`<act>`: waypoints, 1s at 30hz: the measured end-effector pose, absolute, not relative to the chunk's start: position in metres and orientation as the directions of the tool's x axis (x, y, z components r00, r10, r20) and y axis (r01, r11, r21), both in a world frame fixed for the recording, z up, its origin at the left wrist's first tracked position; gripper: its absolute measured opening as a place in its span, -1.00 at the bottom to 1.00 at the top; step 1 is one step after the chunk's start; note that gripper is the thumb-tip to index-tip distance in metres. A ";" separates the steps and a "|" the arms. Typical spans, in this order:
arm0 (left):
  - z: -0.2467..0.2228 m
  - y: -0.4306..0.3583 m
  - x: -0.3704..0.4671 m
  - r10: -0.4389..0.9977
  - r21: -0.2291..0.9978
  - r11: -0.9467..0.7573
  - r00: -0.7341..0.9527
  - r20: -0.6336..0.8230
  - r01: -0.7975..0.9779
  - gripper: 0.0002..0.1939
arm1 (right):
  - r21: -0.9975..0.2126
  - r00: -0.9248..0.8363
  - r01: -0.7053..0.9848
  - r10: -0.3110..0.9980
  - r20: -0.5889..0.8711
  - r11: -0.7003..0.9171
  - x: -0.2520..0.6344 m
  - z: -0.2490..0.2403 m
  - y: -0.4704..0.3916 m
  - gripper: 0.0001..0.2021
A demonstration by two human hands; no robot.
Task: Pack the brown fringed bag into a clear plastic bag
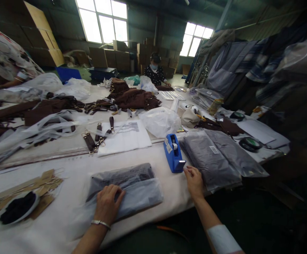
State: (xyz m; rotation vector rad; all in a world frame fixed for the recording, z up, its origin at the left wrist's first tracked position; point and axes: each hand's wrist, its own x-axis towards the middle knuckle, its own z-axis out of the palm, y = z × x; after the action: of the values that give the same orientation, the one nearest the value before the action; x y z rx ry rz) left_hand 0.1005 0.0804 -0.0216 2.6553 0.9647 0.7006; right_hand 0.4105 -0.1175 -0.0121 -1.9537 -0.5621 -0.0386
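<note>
My left hand (108, 201) lies with fingers spread on a clear plastic bag (153, 190) at the table's front. Inside the bag is a folded dark grey cloth item (121, 180). My right hand (195, 180) is closed in a pinch at the front of a blue tape dispenser (174, 155), beside its cutting edge. A pale bit at those fingertips looks like the end of clear tape. Grey folded goods in plastic bags (211, 158) lie just right of the dispenser.
A white bowl (19, 208) of black pieces and brown tags (34, 183) sit at the left. Beyond are brown straps with metal rings (90, 141), a white sheet (127, 137), a plastic bag (161, 121) and brown cloth (134, 98). A co-worker (155, 72) sits at the far end.
</note>
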 end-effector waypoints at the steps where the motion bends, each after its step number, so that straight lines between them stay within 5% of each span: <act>1: -0.021 0.080 0.101 0.652 0.369 -0.756 0.671 0.354 0.540 -0.73 | -0.852 0.889 0.406 0.360 0.284 -0.330 0.412 -0.011 -0.118 -0.67; 9: -0.018 0.082 0.101 0.666 0.396 -0.740 0.675 0.317 0.544 -0.75 | -0.888 0.817 0.405 0.523 0.243 -0.218 0.434 0.021 -0.079 -0.49; 12: -0.017 0.080 0.101 0.676 0.414 -0.726 0.682 0.279 0.550 -0.77 | -0.896 0.843 0.399 0.462 0.275 -0.194 0.422 0.018 -0.084 -0.46; 19: -0.015 0.078 0.103 0.732 0.433 -0.664 0.648 0.210 0.609 -0.83 | -0.857 0.901 0.357 0.381 0.209 -0.373 0.409 -0.010 -0.122 -0.38; 22: -0.014 0.079 0.103 0.741 0.453 -0.646 0.647 0.178 0.615 -0.82 | -0.837 0.848 0.409 0.490 0.203 -0.363 0.399 -0.003 -0.117 -0.34; 26: -0.013 0.079 0.101 0.747 0.473 -0.633 0.643 0.167 0.613 -0.81 | -0.823 0.388 0.560 0.908 0.159 -0.095 0.360 0.027 -0.071 -0.35; 30: -0.013 0.078 0.101 0.745 0.457 -0.639 0.646 0.168 0.619 -0.83 | -0.619 -0.192 0.767 0.981 0.032 0.170 0.324 0.045 0.000 -0.35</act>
State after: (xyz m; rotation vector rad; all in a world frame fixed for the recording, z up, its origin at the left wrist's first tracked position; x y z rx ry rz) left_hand 0.1009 0.0775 -0.0126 2.5078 1.0828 0.4890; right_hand 0.3237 -0.0001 0.0448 -1.6495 -2.0260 0.6726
